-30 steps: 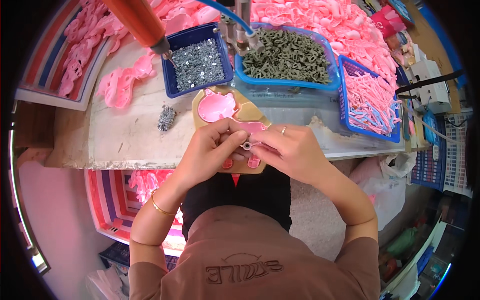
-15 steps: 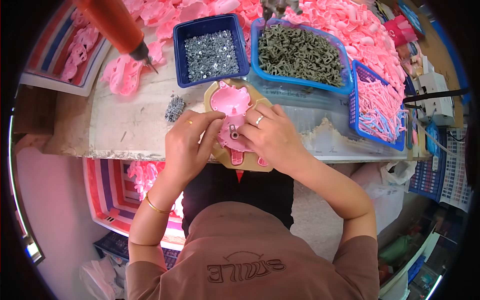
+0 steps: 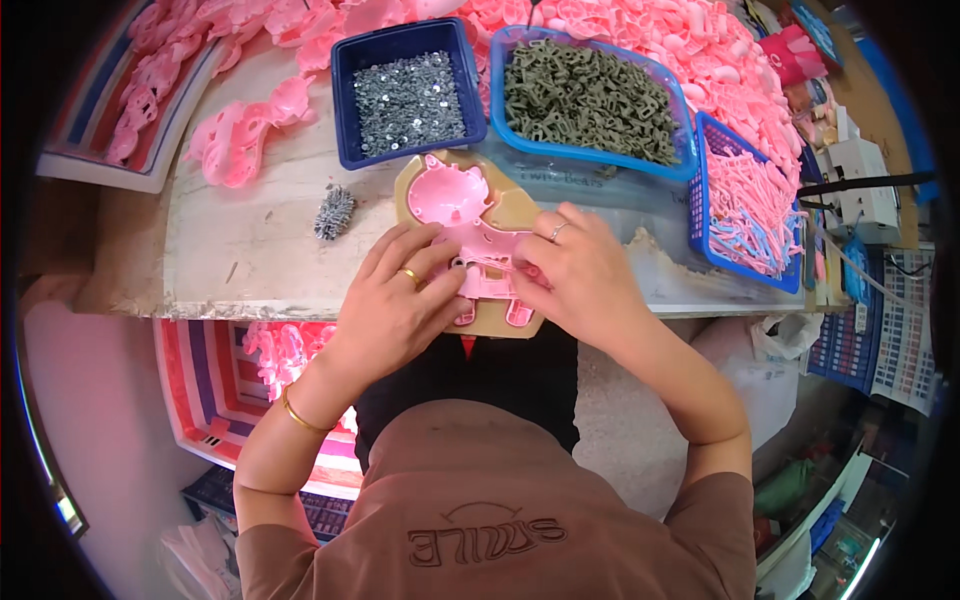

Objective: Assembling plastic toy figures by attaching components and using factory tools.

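A pink plastic toy shell (image 3: 450,195) lies hollow side up in a tan holder (image 3: 513,205) at the table's front edge. My left hand (image 3: 400,285) rests over the shell's left side, fingers apart and bent, tips near a small grey clip (image 3: 459,263). On the right side, my right hand (image 3: 585,265) has its fingers drawn together over the shell, pinching at a pink plastic part (image 3: 527,268); the fingers hide much of it. A bristly clump of grey screws (image 3: 334,213) sits to the left of the holder.
Behind the holder stand a dark blue bin (image 3: 341,110) of small metal pieces and a blue tub (image 3: 598,157) of grey-green clips. A blue basket (image 3: 697,200) of pink and blue sticks is at right. Pink shells (image 3: 690,55) heap at the back; others (image 3: 240,140) lie left.
The orange-red driver at upper left has gone out of view. My left fingers have spread from a pinch and lie lower on the shell. My right hand has shifted slightly right; the view has shifted a little.
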Demonstrator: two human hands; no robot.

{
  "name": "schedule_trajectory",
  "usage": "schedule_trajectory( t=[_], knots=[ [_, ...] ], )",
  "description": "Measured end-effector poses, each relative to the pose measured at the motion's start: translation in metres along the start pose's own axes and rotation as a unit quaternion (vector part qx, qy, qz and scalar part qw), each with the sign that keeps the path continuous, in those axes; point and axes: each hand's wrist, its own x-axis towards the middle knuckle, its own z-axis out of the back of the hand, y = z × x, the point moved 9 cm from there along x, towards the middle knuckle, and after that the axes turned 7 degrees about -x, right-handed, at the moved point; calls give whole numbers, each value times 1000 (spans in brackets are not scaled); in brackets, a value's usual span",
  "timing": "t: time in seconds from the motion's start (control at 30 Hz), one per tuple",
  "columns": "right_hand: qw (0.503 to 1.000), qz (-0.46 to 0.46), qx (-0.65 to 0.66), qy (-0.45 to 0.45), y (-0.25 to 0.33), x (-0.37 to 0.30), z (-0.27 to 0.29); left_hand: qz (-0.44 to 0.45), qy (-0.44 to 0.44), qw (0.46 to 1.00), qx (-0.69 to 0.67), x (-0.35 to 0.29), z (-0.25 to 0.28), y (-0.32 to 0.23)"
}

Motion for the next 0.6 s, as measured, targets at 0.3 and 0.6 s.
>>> schedule_trajectory(
  t=[0.3, 0.6],
  knots=[
    [999, -1, -29, -27, -6, -3, 4, 11, -23, 1000, -7, 4, 1, 0],
    [1000, -3, 4, 21, 0, 7, 3, 5, -33, 999, -6, 2, 9, 3]
  ],
)
